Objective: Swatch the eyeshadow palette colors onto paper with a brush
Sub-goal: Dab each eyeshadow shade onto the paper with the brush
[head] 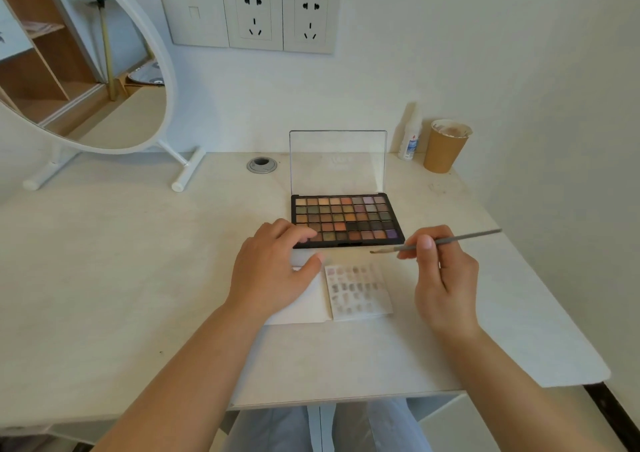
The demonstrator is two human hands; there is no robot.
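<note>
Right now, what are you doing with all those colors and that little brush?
A person is testing eyeshadow colors on paper. The right hand pinches a thin brush, its tip hovering between the open eyeshadow palette and the paper. The left hand rests with straight fingers on the paper's left part and the palette's front corner. Several rows of faint smudges already mark the paper's right half. A brown paper cup and a small white bottle stand behind, and a round mirror stands to the left.

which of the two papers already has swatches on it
The right paper, below the palette near the hand holding the brush: it carries rows of smudged colour patches. The left paper, under the left hand, looks blank.
</note>
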